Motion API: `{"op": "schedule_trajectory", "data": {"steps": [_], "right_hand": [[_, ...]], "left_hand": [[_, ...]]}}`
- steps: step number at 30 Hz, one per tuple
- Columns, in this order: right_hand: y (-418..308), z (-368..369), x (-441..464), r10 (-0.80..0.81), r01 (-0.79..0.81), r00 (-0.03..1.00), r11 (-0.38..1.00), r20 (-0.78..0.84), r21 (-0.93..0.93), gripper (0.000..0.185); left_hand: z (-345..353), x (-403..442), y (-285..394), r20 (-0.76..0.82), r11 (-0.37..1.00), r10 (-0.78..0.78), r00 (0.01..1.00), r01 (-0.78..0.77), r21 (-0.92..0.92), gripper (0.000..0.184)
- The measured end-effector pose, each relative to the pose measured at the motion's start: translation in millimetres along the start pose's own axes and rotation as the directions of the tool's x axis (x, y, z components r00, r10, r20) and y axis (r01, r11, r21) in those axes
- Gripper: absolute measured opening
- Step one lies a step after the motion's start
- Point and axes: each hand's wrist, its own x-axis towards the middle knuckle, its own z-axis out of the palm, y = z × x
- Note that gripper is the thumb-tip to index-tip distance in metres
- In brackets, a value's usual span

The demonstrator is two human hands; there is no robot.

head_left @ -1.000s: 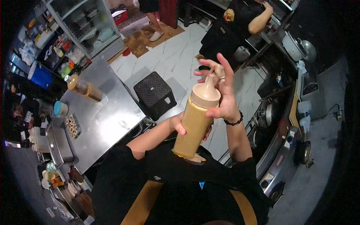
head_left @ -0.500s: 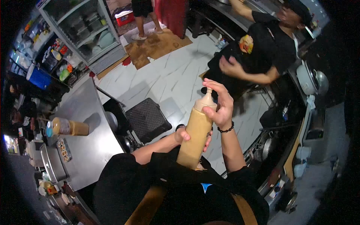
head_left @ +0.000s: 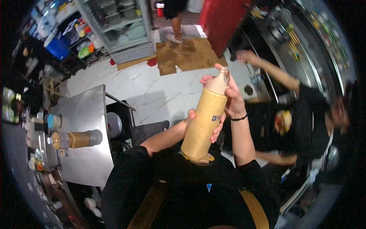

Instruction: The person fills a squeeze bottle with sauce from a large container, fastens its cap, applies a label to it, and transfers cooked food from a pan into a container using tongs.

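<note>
A large squeeze bottle (head_left: pixel 203 122) of yellowish sauce is tilted in front of my chest, its pale nozzle cap pointing up and away. My left hand (head_left: pixel 192 124) wraps round the middle of the bottle, with the thumb on the near side and fingertips showing on the right. At the top, my right hand (head_left: pixel 233 95) holds the cap, its thumb on the collar and its fingers behind the nozzle. A black bead bracelet circles the right wrist. To the left, another sauce bottle (head_left: pixel 79 140) and a tub with a blue lid (head_left: pixel 54 121) are on the metal table (head_left: pixel 85 164).
A co-worker (head_left: pixel 305 122) in black is close on the right, one arm stretched over the floor. Another person's legs (head_left: pixel 176 26) show beyond the cardboard (head_left: pixel 187 53). A glass-door fridge (head_left: pixel 126 30) stands at the back, and a black stool (head_left: pixel 150 131) is beside the table.
The view has swung to the right. The bottle stays in both hands, and my right fingers have come closer round the cap and nozzle. The co-worker now appears nearer, at the right.
</note>
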Motion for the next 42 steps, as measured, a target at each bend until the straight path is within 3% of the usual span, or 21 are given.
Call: {"op": "schedule_trajectory", "data": {"steps": [5,7,8,11,13,14,16,17,19,21,23,25,26,27,28,29,31,33,35,39,42], "right_hand": [[3.7,-23.9,121.0,0.236,-0.254,0.960,0.960,0.149,0.117,0.079],[5.2,-20.4,170.6,0.300,-0.289,0.935,0.954,0.189,-0.084,0.083],[13.6,-12.8,192.9,0.299,-0.285,0.914,0.954,0.274,-0.089,0.086],[47.5,12.1,243.4,0.326,-0.321,0.792,0.942,0.517,-0.103,0.094],[73.1,31.6,267.8,0.303,-0.351,0.698,0.935,0.649,-0.059,0.096],[83.8,43.8,278.6,0.298,-0.336,0.667,0.938,0.683,-0.081,0.096],[108.8,67.5,296.0,0.308,-0.310,0.650,0.942,0.695,-0.128,0.096],[127.6,77.4,308.9,0.334,-0.328,0.640,0.933,0.692,-0.148,0.098],[154.5,105.6,332.2,0.292,-0.264,0.640,0.952,0.711,-0.153,0.101],[177.2,132.7,358.9,0.160,0.018,0.679,0.972,0.716,-0.234,0.104],[225.0,148.1,382.9,0.201,-0.024,0.638,0.970,0.743,-0.241,0.105],[266.6,174.7,419.4,0.188,-0.065,0.532,0.981,0.826,-0.182,0.112],[276.7,195.5,435.8,0.177,0.002,0.460,0.980,0.870,-0.201,0.113],[285.6,212.5,449.2,0.178,0.065,0.388,0.973,0.904,-0.220,0.114],[293.1,225.5,466.4,0.179,0.169,0.376,0.951,0.909,-0.257,0.111],[304.9,231.7,482.2,0.172,0.159,0.370,0.956,0.913,-0.245,0.111],[341.0,234.3,515.2,0.436,-0.005,0.310,0.889,0.845,-0.457,0.102],[376.8,223.8,549.8,0.485,-0.040,0.255,0.870,0.836,-0.492,0.091],[414.1,216.7,585.6,0.712,0.083,0.061,0.695,0.700,-0.714,0.080],[474.8,231.4,640.4,0.749,0.157,-0.088,0.661,0.657,-0.733,0.072],[491.6,283.0,675.7,0.709,0.208,-0.236,0.705,0.664,-0.678,0.066]], "left_hand": [[-23.9,4.8,109.9,-0.111,0.946,0.250,0.962,-0.219,0.240,0.083],[-24.7,-9.1,150.2,-0.183,0.885,0.263,0.947,-0.161,0.438,0.082],[-21.1,-19.3,164.2,-0.226,0.806,0.339,0.913,-0.158,0.571,0.082],[23.3,-49.6,187.1,-0.378,0.527,0.640,0.669,-0.024,0.850,0.076],[24.2,-84.7,190.0,-0.398,0.335,0.786,0.473,0.215,0.917,0.074],[37.7,-91.4,191.6,-0.372,0.304,0.826,0.423,0.220,0.927,0.074],[69.2,-107.8,194.3,-0.189,0.100,0.967,0.171,0.430,0.897,0.075],[74.4,-120.0,200.3,-0.167,0.078,0.973,0.159,0.453,0.888,0.075],[74.0,-139.8,213.2,-0.058,0.128,0.980,-0.191,0.378,0.917,0.084],[67.9,-174.0,245.4,0.306,-0.065,0.908,-0.286,0.626,0.777,0.088],[85.1,-199.3,269.6,0.328,0.046,0.859,-0.394,0.697,0.716,0.085],[111.5,-222.4,292.0,0.400,0.211,0.761,-0.511,0.778,0.592,0.080],[124.3,-241.2,301.0,0.474,0.186,0.743,-0.472,0.826,0.532,0.073],[135.4,-257.6,308.4,0.518,0.339,0.643,-0.564,0.816,0.468,0.068],[149.6,-272.0,314.6,0.575,0.337,0.541,-0.614,0.784,0.521,0.066],[163.1,-291.2,319.7,0.622,0.326,0.436,-0.651,0.758,0.565,0.064],[170.1,-360.5,313.4,0.695,0.242,0.212,-0.687,0.726,0.644,0.062],[201.8,-389.0,309.3,0.695,0.301,-0.018,-0.718,0.659,0.689,0.058],[226.3,-421.4,304.7,0.792,0.414,-0.220,-0.569,0.681,0.604,0.057],[241.9,-487.8,280.1,0.775,0.488,-0.446,-0.447,0.604,0.630,0.065],[247.8,-509.9,280.9,0.805,0.564,-0.546,-0.233,0.609,0.559,0.080]]}}
